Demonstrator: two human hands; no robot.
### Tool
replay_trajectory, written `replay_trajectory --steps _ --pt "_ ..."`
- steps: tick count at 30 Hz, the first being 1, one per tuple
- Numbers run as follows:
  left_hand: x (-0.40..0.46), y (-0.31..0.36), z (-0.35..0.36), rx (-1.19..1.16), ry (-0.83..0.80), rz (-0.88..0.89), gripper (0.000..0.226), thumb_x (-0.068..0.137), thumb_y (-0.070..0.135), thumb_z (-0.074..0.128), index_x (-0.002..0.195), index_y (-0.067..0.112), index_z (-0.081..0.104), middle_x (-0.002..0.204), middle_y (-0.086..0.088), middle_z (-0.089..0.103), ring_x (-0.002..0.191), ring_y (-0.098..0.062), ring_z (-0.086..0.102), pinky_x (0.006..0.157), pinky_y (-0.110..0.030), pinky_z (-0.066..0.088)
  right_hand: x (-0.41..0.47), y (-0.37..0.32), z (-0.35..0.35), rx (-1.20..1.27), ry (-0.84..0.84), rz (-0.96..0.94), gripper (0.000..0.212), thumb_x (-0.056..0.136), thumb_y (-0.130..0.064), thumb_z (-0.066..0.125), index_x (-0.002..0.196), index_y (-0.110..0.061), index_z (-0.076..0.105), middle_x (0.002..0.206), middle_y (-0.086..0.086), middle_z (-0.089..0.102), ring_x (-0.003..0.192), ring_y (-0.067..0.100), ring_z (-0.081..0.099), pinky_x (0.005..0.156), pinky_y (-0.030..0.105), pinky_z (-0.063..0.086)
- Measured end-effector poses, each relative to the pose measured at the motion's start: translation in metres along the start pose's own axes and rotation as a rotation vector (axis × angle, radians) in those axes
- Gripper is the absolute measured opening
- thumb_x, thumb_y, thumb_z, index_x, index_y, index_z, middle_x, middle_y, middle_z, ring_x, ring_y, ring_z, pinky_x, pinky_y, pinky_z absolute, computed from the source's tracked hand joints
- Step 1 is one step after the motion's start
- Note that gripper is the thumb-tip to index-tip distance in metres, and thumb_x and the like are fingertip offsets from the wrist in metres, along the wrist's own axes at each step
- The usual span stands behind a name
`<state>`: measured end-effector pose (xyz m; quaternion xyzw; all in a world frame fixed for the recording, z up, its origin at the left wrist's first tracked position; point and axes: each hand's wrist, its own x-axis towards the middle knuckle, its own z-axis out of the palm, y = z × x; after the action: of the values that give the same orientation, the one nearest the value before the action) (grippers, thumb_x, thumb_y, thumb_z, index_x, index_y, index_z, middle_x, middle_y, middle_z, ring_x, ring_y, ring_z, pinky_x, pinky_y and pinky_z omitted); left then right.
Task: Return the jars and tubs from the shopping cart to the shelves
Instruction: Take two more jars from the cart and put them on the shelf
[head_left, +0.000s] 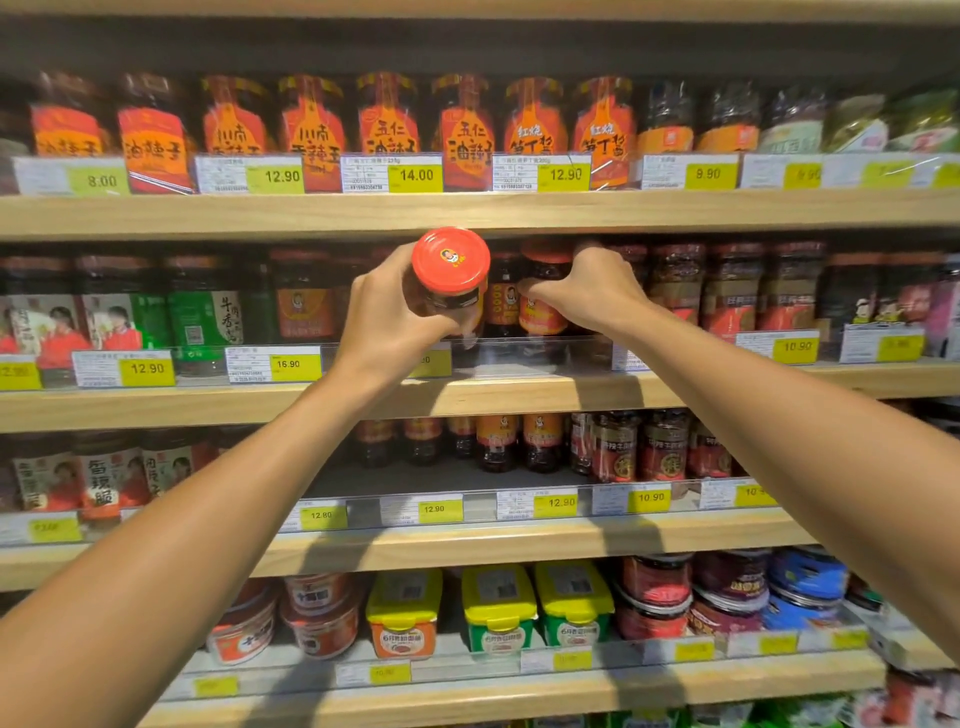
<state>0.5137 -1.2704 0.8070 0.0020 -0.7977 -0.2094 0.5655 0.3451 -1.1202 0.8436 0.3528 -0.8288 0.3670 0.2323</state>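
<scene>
Left hand (387, 312): centre of the frame, nearest the camera of the 2; fingers wrapped tight around the body of a red-lidded jar (451, 270), thumb side toward the camera.
Held jar position: centre frame, lifted in front of the second shelf (208, 405) from the top, not yet set down; tilted so the lid faces the camera.
Held jar long axis: leaning, base pointing away into the shelf, lid toward the viewer and slightly up.
Held jar look: round red lid with a small printed portrait in the middle, dark glass or dark contents beneath, label mostly hidden by fingers.
Right hand (587, 291): just right of centre, a little deeper in; fingers closed over the top of a shelved jar (543, 296) with a red lid and orange-red label, apparently steadying or shifting it.
Key relation: open slot lies behind and below the held jar, just left of the shelved jar under the right hand; left hand nearer to it.
Likely next need: righting the jar to upright, then easing it back over the clear front rail (519, 351).
Risk, as a guess: knocking the neighbouring jars while sliding in.
Far row: matching dark jars with red lids, partly blurred; yellow price tags (295, 364) along the shelf edge.
Cart: not in view.
</scene>
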Motion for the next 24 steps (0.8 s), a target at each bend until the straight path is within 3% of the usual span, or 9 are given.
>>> replay_trajectory --steps 4,8,11,14,18,21,24 --pt "0.005 -0.005 0.009 0.026 -0.049 -0.018 0.069 0.063 0.032 0.085 0.126 0.015 0.063 0.114 0.003 0.073 0.104 -0.011 0.067 0.093 -0.040 0.055 0.006 -0.006 0.002 -0.113 -0.064 -0.011 0.048 0.090 -0.055 0.063 0.080 -0.008 0.062 0.074 0.006 0.057 0.073 0.026 0.056 0.066 0.033 0.042" --pt "0.007 -0.007 0.016 0.051 -0.063 -0.086 0.059 0.065 0.045 0.084 0.113 0.014 0.066 0.105 0.002 0.074 0.096 -0.014 0.067 0.087 -0.041 0.055 0.011 -0.008 0.003 -0.174 -0.112 0.013 0.049 0.094 -0.054 0.057 0.072 -0.010 0.056 0.076 0.009 0.059 0.067 0.027 0.056 0.060 0.032 0.040" --pt "0.010 -0.010 0.019 0.072 -0.042 -0.129 0.066 0.059 0.062 0.076 0.103 0.014 0.066 0.097 0.002 0.074 0.092 -0.019 0.068 0.083 -0.045 0.056 0.011 -0.008 0.005 -0.166 -0.127 0.015 0.062 0.091 -0.069 0.051 0.088 -0.008 0.060 0.079 0.009 0.059 0.076 0.031 0.058 0.070 0.035 0.045" --pt "0.013 -0.009 0.020 0.124 -0.052 -0.180 0.068 0.058 0.071 0.071 0.100 0.017 0.065 0.092 0.002 0.072 0.090 -0.022 0.066 0.078 -0.047 0.056 0.008 -0.008 0.006 -0.157 -0.110 -0.006 0.059 0.092 -0.067 0.052 0.095 -0.008 0.058 0.076 0.007 0.057 0.078 0.031 0.058 0.070 0.035 0.045" --pt "0.019 -0.004 0.021 0.176 -0.091 -0.252 0.062 0.069 0.067 0.073 0.097 0.014 0.058 0.095 0.000 0.064 0.091 -0.022 0.060 0.068 -0.041 0.051 0.005 -0.004 0.008 -0.117 -0.102 -0.034 0.041 0.092 -0.046 0.065 0.097 -0.006 0.065 0.092 0.010 0.067 0.075 0.024 0.059 0.064 0.031 0.044" --pt "0.024 0.002 0.027 0.256 -0.130 -0.305 0.054 0.082 0.060 0.069 0.095 0.012 0.046 0.099 -0.002 0.050 0.088 -0.022 0.048 0.063 -0.033 0.036 -0.003 0.002 0.009 -0.054 -0.093 -0.044 0.044 0.085 -0.050 0.072 0.093 -0.007 0.065 0.086 0.008 0.067 0.076 0.026 0.063 0.060 0.033 0.046" --pt "0.028 0.004 0.032 0.304 -0.150 -0.332 0.053 0.085 0.061 0.065 0.093 0.012 0.046 0.099 -0.005 0.050 0.089 -0.024 0.049 0.067 -0.036 0.037 -0.019 0.007 0.005 -0.061 -0.078 -0.064 0.054 0.084 -0.055 0.072 0.103 -0.007 0.056 0.096 0.009 0.064 0.087 0.029 0.063 0.067 0.040 0.052"
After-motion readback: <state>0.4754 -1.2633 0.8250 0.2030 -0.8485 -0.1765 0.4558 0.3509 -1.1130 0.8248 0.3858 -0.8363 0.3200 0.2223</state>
